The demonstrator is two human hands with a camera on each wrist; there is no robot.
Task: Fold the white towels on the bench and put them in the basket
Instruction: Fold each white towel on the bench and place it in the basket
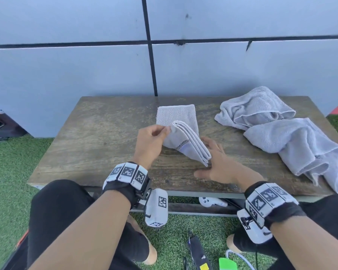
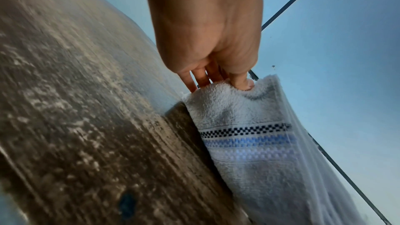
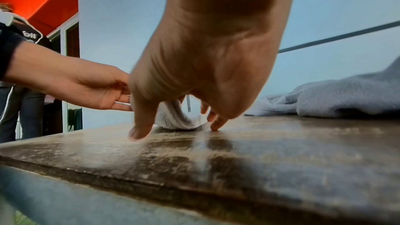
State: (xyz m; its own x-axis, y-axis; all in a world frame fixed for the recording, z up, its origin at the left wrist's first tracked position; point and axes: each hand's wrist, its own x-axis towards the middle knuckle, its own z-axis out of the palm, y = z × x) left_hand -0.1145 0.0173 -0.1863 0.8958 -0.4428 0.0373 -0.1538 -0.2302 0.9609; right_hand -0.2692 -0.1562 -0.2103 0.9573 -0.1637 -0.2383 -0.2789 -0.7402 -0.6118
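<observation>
A partly folded white towel [image 1: 180, 131] with a checkered and blue band lies mid-bench [image 1: 98, 133]. My left hand [image 1: 165, 131] pinches its layered near-left corner and holds that end lifted off the wood. In the left wrist view, the left hand [image 2: 229, 83] has its thumb and fingers clamped on the towel [image 2: 249, 143]. My right hand [image 1: 213, 154] is spread beside the towel's lower right edge. In the right wrist view, the right hand [image 3: 177, 126] touches the bench [image 3: 281, 151] with its fingertips and holds nothing. No basket is in view.
Two crumpled white towels [image 1: 256, 108] [image 1: 300, 149] lie on the bench's right side, reaching its front right corner. A grey wall stands right behind the bench. A white controller [image 1: 213, 201] sits on the shelf under it. Green turf and a black device [image 1: 198, 252] lie at my feet.
</observation>
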